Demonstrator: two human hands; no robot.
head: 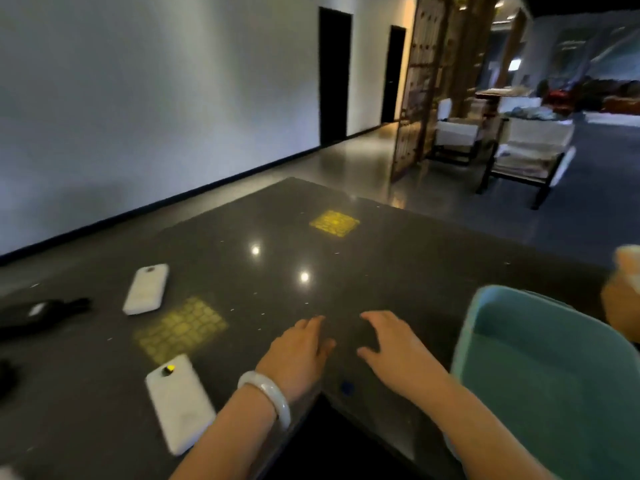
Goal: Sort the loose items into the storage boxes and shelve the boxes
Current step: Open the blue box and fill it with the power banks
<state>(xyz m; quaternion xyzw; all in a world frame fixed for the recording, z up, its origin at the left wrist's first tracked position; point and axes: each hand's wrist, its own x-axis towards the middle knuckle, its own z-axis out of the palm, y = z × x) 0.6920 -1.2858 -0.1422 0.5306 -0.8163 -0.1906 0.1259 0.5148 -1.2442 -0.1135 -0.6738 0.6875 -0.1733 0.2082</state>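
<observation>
My left hand (299, 351) and my right hand (394, 348) hover side by side over the dark table (346, 271), fingers relaxed, holding nothing. A teal storage box (491, 327) stands at the right, close to my right forearm; its inside looks bare. Two white flat devices lie on the left: one white device (146, 289) farther off, another white device (178, 401) near my left wrist. Black items (41, 315) lie at the far left edge, blurred.
Another person's hand (623, 292) shows at the right edge, past the box. Two yellow grid patches (334, 222) (180, 329) mark the tabletop. Beyond the table stand a wooden screen (426, 81) and white-cushioned chairs (526, 143). A white wall runs along the left.
</observation>
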